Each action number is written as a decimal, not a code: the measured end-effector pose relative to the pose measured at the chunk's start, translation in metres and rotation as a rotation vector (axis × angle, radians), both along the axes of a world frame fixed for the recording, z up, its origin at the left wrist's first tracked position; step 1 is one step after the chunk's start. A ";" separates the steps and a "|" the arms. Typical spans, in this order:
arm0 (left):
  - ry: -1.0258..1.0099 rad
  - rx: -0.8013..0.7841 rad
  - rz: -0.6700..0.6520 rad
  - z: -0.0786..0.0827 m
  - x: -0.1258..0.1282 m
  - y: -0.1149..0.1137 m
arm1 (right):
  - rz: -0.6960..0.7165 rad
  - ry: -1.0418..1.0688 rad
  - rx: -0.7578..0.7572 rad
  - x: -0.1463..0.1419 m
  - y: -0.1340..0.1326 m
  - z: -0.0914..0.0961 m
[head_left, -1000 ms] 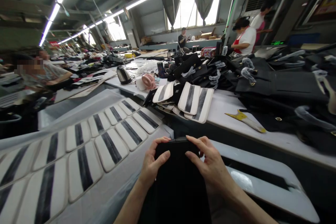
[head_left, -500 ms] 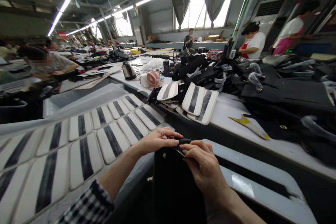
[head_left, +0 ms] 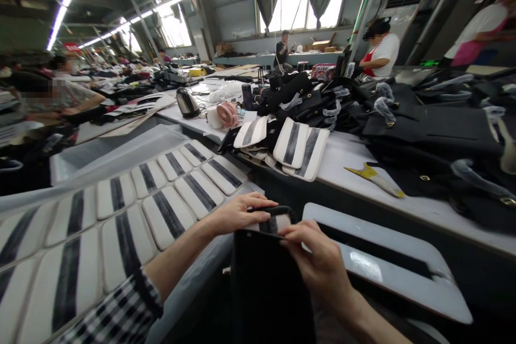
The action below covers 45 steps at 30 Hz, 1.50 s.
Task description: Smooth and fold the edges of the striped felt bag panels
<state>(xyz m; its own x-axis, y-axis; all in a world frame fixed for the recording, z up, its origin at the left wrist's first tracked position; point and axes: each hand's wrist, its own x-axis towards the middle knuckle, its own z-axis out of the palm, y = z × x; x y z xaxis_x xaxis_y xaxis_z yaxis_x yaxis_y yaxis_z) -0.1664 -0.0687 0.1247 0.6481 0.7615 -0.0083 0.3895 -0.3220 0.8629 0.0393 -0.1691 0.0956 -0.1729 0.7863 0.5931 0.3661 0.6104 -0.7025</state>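
A black bag (head_left: 268,285) stands upright in front of me, its lower part lost in shadow. At its top the edge gapes, and a pale panel with a dark stripe (head_left: 281,221) shows inside. My left hand (head_left: 237,214) grips the far top edge at the left, fingers over the rim and thumb beneath. My right hand (head_left: 318,252) is closed in a pinch on the near edge at the right corner. A small metal fitting (head_left: 226,270) sticks out from the bag's left side.
White pads with dark stripes (head_left: 169,217) lie in rows on the left table. More striped pads (head_left: 300,148) are piled on the bench ahead, near a pink fan (head_left: 228,114), a kettle (head_left: 187,103), a yellow-tipped tool (head_left: 374,180) and black bags (head_left: 447,129). A slotted white board (head_left: 387,263) is at right.
My right hand has drawn the near edge away, opening a gap at the bag's top where the pale striped panel shows. My left hand stays on the rim. The view has shifted slightly.
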 end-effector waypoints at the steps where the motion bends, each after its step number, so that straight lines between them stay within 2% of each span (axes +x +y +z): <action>1: -0.004 -0.005 0.019 -0.001 0.001 -0.002 | -0.058 0.044 -0.073 0.002 0.005 -0.002; 4: -0.007 -0.043 0.113 -0.005 0.001 -0.008 | -0.190 0.087 -0.295 0.005 0.018 -0.010; 6: -0.022 -0.074 0.143 -0.007 0.000 -0.010 | -0.209 0.096 -0.421 0.003 0.021 -0.017; 8: -0.029 -0.113 0.134 -0.008 -0.002 -0.011 | -0.197 0.119 -0.453 -0.001 0.018 -0.022; 10: -0.030 -0.160 0.118 -0.008 -0.004 -0.010 | -0.165 0.110 -0.344 -0.006 0.012 -0.025; 14: -0.046 -0.205 0.068 -0.008 -0.006 -0.008 | 0.034 -0.085 0.096 -0.011 -0.007 -0.026; 16: -0.051 -0.209 0.056 -0.009 -0.007 -0.009 | 0.065 -0.101 0.171 -0.010 -0.013 -0.027; 18: -0.048 -0.192 0.061 -0.009 -0.006 -0.009 | -0.009 0.026 0.079 -0.009 -0.013 -0.027; 22: -0.032 -0.147 0.074 -0.008 -0.003 -0.010 | -0.304 0.276 -0.340 -0.007 -0.001 -0.029; 25: -0.058 -0.150 0.118 -0.009 -0.002 -0.012 | -0.311 0.282 -0.597 -0.011 0.002 -0.032; 27: -0.092 -0.169 0.164 -0.010 -0.002 -0.014 | -0.283 0.256 -0.603 -0.019 0.000 -0.034; 30: -0.126 -0.221 0.248 -0.013 -0.003 -0.018 | -0.319 0.224 -0.523 -0.032 -0.002 -0.036; 33: -0.170 -0.330 0.318 -0.016 -0.003 -0.023 | -0.323 0.248 -0.525 -0.037 0.002 -0.039; 39: -0.363 -0.503 0.308 -0.018 0.000 -0.024 | -0.261 0.414 -0.571 -0.025 0.016 -0.043; 42: -0.451 -0.486 0.326 -0.022 -0.008 -0.026 | -0.194 0.546 -0.623 -0.018 0.020 -0.044; 45: -0.520 -0.365 0.450 -0.034 -0.016 -0.037 | -0.127 0.695 -0.729 -0.013 0.020 -0.044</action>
